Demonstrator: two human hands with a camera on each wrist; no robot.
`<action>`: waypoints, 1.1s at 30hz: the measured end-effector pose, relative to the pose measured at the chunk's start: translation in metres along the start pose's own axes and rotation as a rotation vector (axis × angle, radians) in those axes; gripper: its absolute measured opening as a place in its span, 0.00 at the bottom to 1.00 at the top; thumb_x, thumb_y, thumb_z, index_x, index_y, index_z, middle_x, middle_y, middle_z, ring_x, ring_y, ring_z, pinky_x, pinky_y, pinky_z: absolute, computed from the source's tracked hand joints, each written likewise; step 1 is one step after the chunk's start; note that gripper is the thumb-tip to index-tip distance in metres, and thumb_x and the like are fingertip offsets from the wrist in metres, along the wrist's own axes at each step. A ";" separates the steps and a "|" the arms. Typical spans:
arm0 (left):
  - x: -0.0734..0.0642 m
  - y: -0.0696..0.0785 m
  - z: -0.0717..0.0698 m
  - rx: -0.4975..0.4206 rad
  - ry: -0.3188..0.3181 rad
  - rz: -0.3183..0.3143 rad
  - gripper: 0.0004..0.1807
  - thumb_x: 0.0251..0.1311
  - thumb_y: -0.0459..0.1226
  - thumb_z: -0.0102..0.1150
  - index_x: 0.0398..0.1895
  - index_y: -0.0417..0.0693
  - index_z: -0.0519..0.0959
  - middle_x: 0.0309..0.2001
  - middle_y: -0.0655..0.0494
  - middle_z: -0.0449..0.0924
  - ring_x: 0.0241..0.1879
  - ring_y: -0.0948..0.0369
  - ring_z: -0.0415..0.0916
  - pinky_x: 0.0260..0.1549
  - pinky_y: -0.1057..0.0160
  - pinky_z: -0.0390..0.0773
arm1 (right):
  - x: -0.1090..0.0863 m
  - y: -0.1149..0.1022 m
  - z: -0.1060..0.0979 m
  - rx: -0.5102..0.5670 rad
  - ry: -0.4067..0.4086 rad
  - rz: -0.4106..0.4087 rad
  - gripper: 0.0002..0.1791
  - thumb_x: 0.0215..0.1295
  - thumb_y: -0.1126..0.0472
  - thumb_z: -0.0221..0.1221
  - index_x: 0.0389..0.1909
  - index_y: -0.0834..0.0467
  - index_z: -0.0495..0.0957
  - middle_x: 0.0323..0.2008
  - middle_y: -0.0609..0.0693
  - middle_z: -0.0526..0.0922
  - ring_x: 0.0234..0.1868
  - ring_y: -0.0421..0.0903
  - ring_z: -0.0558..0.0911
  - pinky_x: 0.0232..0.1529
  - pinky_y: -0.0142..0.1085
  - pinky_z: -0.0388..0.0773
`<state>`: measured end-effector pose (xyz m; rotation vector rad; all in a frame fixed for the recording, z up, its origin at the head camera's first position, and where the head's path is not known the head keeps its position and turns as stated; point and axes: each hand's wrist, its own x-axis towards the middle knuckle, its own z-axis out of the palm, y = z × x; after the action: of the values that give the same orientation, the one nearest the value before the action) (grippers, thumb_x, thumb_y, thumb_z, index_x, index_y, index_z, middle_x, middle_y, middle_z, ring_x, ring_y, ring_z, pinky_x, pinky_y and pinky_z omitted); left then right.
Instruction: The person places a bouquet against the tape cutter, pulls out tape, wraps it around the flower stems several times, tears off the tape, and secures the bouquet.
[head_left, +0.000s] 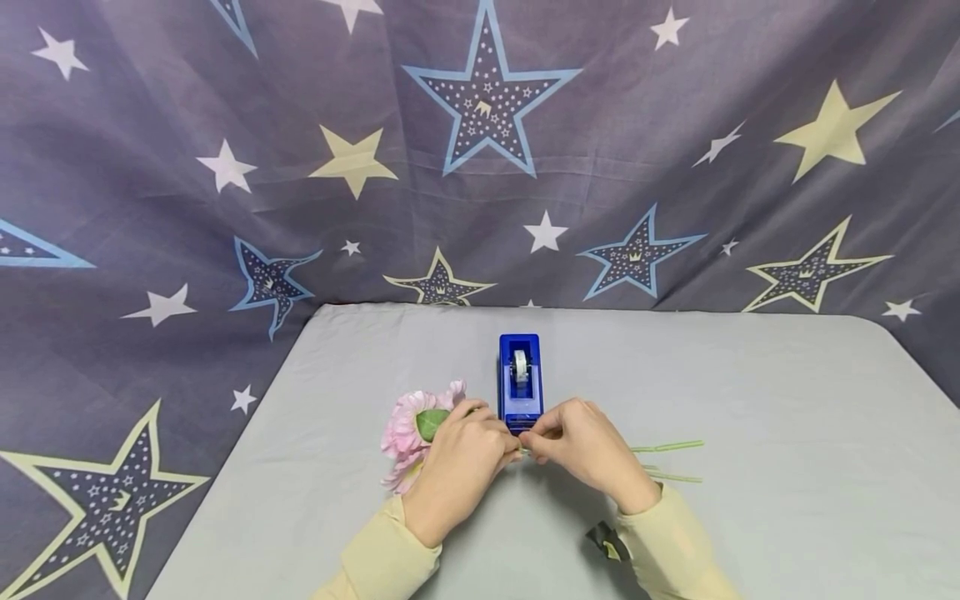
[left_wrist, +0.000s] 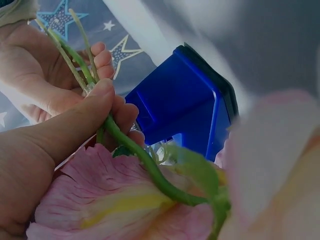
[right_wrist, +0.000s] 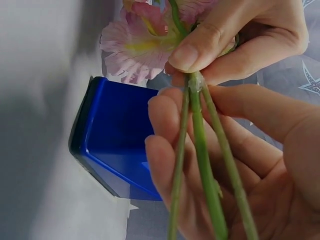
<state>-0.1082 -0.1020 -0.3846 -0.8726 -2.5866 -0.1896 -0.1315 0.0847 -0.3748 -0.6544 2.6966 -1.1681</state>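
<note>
Pink artificial flowers (head_left: 405, 425) with a green leaf lie on the left, their green stems (right_wrist: 200, 135) running to the right through both hands. My left hand (head_left: 463, 457) pinches the stems between thumb and fingers, just below the blooms. Clear tape (right_wrist: 196, 81) is wrapped around the stems where the hands meet. Against this taped spot my right hand (head_left: 588, 450) has its thumb and index finger pinched on the stems, with its other fingers curled behind them. Directly beyond the hands stands a blue tape dispenser (head_left: 521, 383) holding a white roll.
A grey cloth covers the table (head_left: 787, 400). Behind it hangs a dark curtain (head_left: 570, 150) printed with stars. Stem ends (head_left: 678, 446) stick out past the right hand. A small dark object (head_left: 606, 542) shows beside the right sleeve.
</note>
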 end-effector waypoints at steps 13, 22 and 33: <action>0.001 0.000 -0.001 0.007 0.037 0.008 0.04 0.51 0.46 0.71 0.28 0.59 0.89 0.27 0.67 0.85 0.35 0.63 0.80 0.58 0.63 0.72 | -0.001 0.003 -0.001 0.068 0.018 -0.021 0.07 0.63 0.58 0.66 0.28 0.52 0.90 0.20 0.41 0.84 0.22 0.34 0.75 0.24 0.29 0.72; -0.001 -0.001 0.001 0.007 0.048 -0.001 0.06 0.50 0.45 0.72 0.30 0.57 0.89 0.28 0.65 0.85 0.35 0.63 0.80 0.56 0.62 0.72 | -0.001 0.002 0.002 0.087 0.057 -0.015 0.04 0.61 0.59 0.68 0.32 0.52 0.90 0.30 0.45 0.89 0.27 0.33 0.80 0.29 0.28 0.77; -0.001 -0.001 0.001 -0.001 0.052 -0.027 0.07 0.48 0.46 0.73 0.29 0.57 0.89 0.29 0.65 0.86 0.36 0.63 0.80 0.57 0.60 0.72 | 0.002 0.003 0.001 0.006 0.030 -0.086 0.06 0.63 0.59 0.66 0.27 0.52 0.88 0.26 0.39 0.86 0.28 0.32 0.78 0.32 0.28 0.76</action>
<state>-0.1086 -0.1029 -0.3862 -0.8225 -2.5515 -0.2185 -0.1336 0.0852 -0.3773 -0.7644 2.7138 -1.2149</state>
